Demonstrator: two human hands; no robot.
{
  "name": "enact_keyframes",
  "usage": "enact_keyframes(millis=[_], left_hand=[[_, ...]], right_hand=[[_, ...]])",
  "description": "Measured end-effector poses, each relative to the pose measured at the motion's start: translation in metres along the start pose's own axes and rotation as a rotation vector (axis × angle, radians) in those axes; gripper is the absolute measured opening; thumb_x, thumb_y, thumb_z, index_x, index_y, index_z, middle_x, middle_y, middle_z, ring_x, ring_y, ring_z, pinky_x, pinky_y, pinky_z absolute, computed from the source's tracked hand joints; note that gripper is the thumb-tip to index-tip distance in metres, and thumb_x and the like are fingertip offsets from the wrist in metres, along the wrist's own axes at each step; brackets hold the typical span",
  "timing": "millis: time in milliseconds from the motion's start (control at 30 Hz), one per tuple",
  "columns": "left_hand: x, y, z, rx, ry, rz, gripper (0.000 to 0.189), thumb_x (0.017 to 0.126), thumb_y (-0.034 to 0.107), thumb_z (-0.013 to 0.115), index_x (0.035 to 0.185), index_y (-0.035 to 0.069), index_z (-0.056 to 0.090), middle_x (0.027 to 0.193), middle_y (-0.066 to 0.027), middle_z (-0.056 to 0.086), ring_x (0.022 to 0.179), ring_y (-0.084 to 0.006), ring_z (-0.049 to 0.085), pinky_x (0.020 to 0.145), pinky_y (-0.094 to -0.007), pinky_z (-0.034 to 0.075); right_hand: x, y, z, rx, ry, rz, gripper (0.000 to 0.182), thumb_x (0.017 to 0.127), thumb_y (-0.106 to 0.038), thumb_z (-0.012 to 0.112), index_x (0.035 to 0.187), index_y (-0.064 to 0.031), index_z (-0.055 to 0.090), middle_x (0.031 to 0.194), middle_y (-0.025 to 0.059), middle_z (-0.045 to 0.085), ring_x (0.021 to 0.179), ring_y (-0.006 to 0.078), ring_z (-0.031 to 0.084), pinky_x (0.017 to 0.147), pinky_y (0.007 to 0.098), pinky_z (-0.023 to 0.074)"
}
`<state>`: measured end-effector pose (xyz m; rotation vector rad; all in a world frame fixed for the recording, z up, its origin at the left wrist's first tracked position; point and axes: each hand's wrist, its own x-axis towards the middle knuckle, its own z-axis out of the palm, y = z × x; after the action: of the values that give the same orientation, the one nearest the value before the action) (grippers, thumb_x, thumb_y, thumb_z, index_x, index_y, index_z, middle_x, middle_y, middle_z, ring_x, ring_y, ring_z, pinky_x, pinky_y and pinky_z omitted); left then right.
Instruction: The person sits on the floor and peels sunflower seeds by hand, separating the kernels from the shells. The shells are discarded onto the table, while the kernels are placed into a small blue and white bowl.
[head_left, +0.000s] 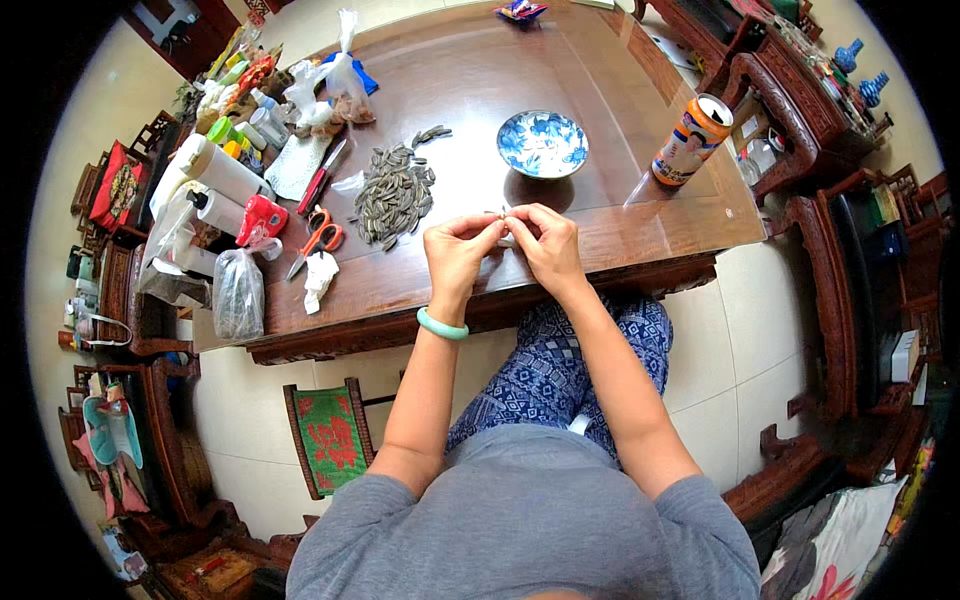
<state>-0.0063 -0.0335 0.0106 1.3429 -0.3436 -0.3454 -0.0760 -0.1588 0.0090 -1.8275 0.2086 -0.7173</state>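
Observation:
Over the near edge of the table, the fingertips of my left hand (459, 247) and my right hand (551, 247) meet, pinching a small sunflower seed (504, 214) between them. The fingers partly hide it, and whether its shell is split is too small to tell. To the left lies a loose pile of striped sunflower seeds (394, 196). A blue-and-white porcelain bowl (543, 142) stands just beyond my hands; its pattern makes any contents hard to make out. A pale green bangle (442, 325) circles my left wrist.
Orange-handled scissors (321, 234), a red-handled knife (322, 178) and a crumpled tissue (321, 279) lie left of the seeds. Bottles (225, 172) and plastic bags (240, 289) crowd the table's left side. An opened orange drink can (690, 142) stands at right.

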Motion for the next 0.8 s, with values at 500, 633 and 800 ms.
enact_keyframes(millis=[500,633,800], left_hand=[[0.001,-0.008,0.005,0.049,0.014,0.069,0.013,0.081,-0.001,0.074,0.092,-0.004,0.069,0.086,-0.0078,0.071,0.076,-0.0113,0.067,0.07,-0.0234,0.056],[0.004,-0.01,0.007,0.118,0.005,0.132,0.011,0.081,-0.002,0.074,0.09,-0.003,0.068,0.083,-0.0049,0.07,0.073,-0.0089,0.065,0.066,-0.0217,0.056],[0.005,-0.014,0.008,0.157,0.043,0.177,0.009,0.081,-0.001,0.072,0.088,-0.004,0.068,0.081,-0.0042,0.07,0.07,-0.0078,0.065,0.063,-0.021,0.055]], right_hand=[[-0.001,0.0,0.004,-0.129,-0.016,-0.067,0.013,0.092,-0.009,0.059,0.094,0.0034,0.057,0.086,0.0213,0.064,0.075,0.0355,0.064,0.067,0.0403,0.0507],[0.0,0.002,0.002,-0.072,-0.054,-0.021,0.015,0.094,-0.011,0.057,0.096,0.0032,0.057,0.087,0.0212,0.065,0.078,0.035,0.065,0.068,0.0404,0.0507],[0.0,0.002,0.001,-0.063,-0.056,-0.022,0.015,0.094,-0.011,0.057,0.095,0.0034,0.057,0.087,0.02,0.065,0.076,0.0333,0.065,0.068,0.0392,0.0507]])
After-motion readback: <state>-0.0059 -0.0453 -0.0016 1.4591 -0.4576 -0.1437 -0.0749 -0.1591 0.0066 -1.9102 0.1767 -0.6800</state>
